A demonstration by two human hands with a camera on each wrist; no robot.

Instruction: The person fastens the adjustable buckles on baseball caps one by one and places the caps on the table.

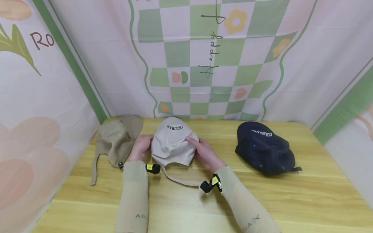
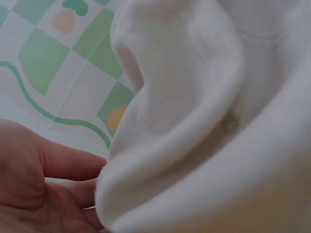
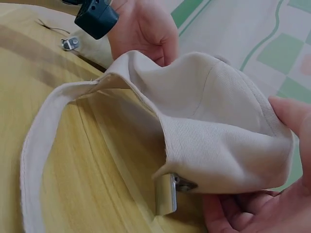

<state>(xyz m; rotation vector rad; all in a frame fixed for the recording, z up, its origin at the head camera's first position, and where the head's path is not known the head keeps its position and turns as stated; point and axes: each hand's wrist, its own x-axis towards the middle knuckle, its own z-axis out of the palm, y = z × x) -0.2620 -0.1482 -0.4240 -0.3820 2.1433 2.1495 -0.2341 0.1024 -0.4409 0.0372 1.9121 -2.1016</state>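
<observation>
Light wood-grain tabletop [image 1: 180, 210], w/ printed fabric backdrop [image 1: 201, 94] behind it: green/white checks, flowers, "Happy" lettering running sideways. More printed fabric at both sides.

Off-white baseball cap [image 1: 175, 142] is near the table's far edge, btwn khaki cap [image 1: 112, 136] (L) and navy cap [image 1: 263, 150] (R). Its "COLORAD…" text reads upside down; back opening faces the person, loose strap [image 1: 180, 182] curving nearer.

Both forearms, beige-sleeved, reach fwd. L hand [image 1: 141, 147] pinches the cap's L edge, just beside the khaki one. R hand [image 1: 208, 153] grips the opp. side, thumb on top, fingers underneath.
</observation>
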